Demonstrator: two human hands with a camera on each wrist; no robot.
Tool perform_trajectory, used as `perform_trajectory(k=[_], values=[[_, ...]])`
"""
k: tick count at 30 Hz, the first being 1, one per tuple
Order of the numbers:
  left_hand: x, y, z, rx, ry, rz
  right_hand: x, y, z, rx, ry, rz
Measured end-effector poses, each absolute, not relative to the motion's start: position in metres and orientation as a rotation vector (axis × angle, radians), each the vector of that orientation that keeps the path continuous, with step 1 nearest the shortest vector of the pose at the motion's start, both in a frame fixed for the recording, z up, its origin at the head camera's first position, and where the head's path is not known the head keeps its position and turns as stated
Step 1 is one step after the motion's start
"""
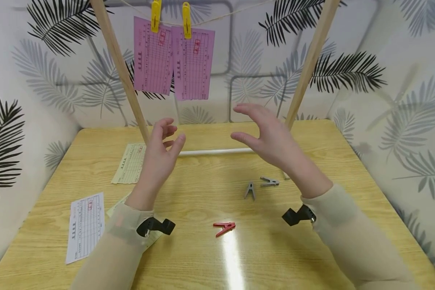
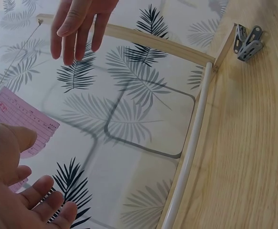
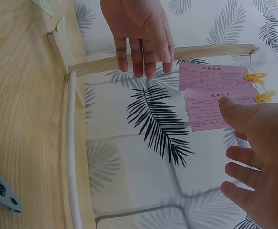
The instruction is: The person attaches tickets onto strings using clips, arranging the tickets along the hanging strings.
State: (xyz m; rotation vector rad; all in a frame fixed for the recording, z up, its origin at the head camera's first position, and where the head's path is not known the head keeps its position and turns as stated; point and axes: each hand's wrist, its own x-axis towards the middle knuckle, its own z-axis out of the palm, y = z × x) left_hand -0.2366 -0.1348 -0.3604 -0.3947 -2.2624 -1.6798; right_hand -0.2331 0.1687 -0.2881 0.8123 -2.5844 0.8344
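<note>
Both hands are raised above the table with relaxed fingers and hold nothing. My left hand (image 1: 161, 157) is on the left side, thumb apart from the fingers, near the foot of the left wooden post. Level with it on the right, my right hand (image 1: 266, 139) has its thumb and fingers spread wide, overlapping the end of a white rod (image 1: 217, 152). Beyond them, two pink paper slips (image 1: 153, 60) (image 1: 193, 68) hang from a string (image 1: 232, 14), each pinned by a yellow clothespin (image 1: 156, 16) (image 1: 187, 20). In both wrist views, the palms and loose fingers show.
Wooden posts (image 1: 119, 64) (image 1: 313, 60) hold the string. On the table (image 1: 188, 262) lie a red clothespin (image 1: 224, 228) and two grey clothespins (image 1: 250, 190) (image 1: 270, 181). At left are a white slip (image 1: 85, 227), a pale yellow slip (image 1: 128, 163), and another partly hidden under the left forearm.
</note>
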Motion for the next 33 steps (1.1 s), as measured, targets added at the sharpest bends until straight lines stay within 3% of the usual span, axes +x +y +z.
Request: perform_trajectory(k=[17, 33], values=[[-0.226, -0.130, -0.372, -0.463, -2.557, -1.449, -0.223, 0.175, -0.337, 0.820, -2.698, 0.911], [-0.217, -0.178, -0.382, -0.359, -2.720, -1.301, -0.216, 0.172, -0.370, 0.871, -2.787, 0.939]])
